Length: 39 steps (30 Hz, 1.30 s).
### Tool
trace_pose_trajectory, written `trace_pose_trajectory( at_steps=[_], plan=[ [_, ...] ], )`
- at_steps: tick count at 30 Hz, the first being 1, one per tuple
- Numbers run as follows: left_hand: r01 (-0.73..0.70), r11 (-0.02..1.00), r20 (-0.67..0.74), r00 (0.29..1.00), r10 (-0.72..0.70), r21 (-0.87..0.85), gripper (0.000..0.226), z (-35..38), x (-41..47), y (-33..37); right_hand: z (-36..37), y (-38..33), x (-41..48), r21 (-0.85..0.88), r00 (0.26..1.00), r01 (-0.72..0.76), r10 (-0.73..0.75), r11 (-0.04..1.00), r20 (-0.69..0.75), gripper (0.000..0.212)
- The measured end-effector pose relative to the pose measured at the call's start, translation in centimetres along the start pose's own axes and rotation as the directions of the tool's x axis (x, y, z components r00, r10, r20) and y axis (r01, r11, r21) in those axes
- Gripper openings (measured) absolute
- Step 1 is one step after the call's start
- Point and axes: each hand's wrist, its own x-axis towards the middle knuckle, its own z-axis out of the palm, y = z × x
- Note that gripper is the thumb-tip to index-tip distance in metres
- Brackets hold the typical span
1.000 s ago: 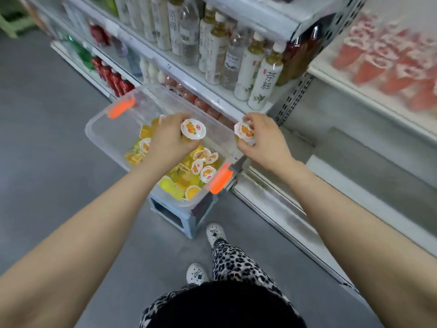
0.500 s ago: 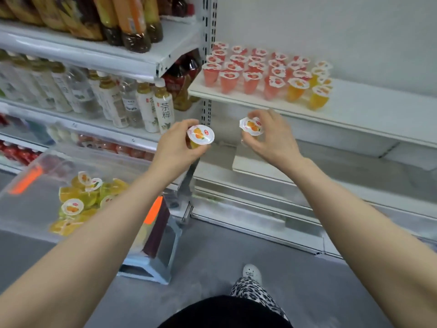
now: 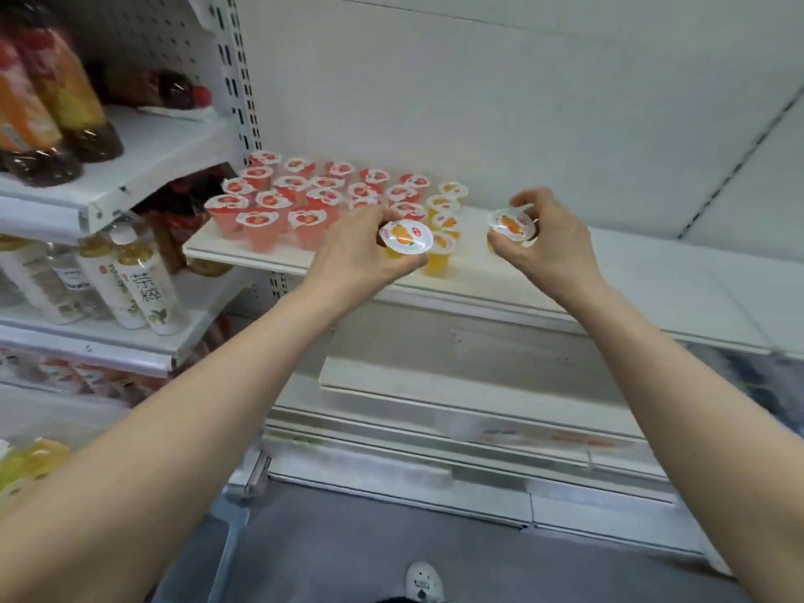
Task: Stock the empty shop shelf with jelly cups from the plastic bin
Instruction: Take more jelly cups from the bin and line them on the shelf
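My left hand (image 3: 361, 250) grips an orange jelly cup (image 3: 405, 238) with a white foil lid, held just in front of the white shelf (image 3: 631, 272). A second orange jelly cup (image 3: 511, 225) is in my right hand (image 3: 546, 245), over the shelf to the right of the stocked cups. Several red jelly cups (image 3: 278, 198) stand in rows at the shelf's left end. A short column of orange jelly cups (image 3: 441, 250) stands beside them, between my two hands. The plastic bin's jelly cups (image 3: 26, 465) show only at the far left edge.
Tea bottles (image 3: 148, 289) fill the left unit's middle shelf, and juice bottles (image 3: 43, 102) stand on the shelf above. A slotted upright post (image 3: 237, 80) divides the two units. Lower white shelves (image 3: 435, 385) jut out below. A shoe (image 3: 420, 583) is on the grey floor.
Both hands have lifted their jelly cups from the bin up to the shelf beside the orange column. My view has swung right and up, leaving the bin at the left edge.
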Motion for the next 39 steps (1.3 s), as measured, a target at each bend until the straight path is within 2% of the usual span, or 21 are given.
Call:
trace_pose_trajectory(
  at_steps=[6,15,20,30,39],
  plan=[
    [0.045,0.997,-0.056,0.998,-0.041,0.069,0.058,4.7,5.7,2.8,0.3,6.4,6.1,0.018,0.992,-0.06,0.058,0.998,0.115,0.046],
    [0.157,0.981,-0.133,0.981,-0.141,0.115,0.053,7.8,10.3,3.9,4.3,10.5,12.4,0.042,0.976,-0.006,-0.003,0.999,0.22,0.042],
    [0.153,0.976,-0.146,0.981,-0.131,0.154,0.045,8.4,12.2,3.8,6.3,11.0,14.4,0.039,0.968,-0.004,-0.006,0.999,0.251,0.044],
    [0.153,0.977,-0.12,0.983,-0.135,0.148,0.047,8.7,14.5,3.4,8.5,12.1,16.7,0.031,0.96,-0.013,0.004,0.999,0.279,0.04],
    [0.106,0.986,-0.085,0.992,-0.095,0.13,0.047,10.1,15.5,3.6,8.8,13.0,17.0,0.0,0.954,0.112,-0.108,0.994,0.281,0.038]
  ],
)
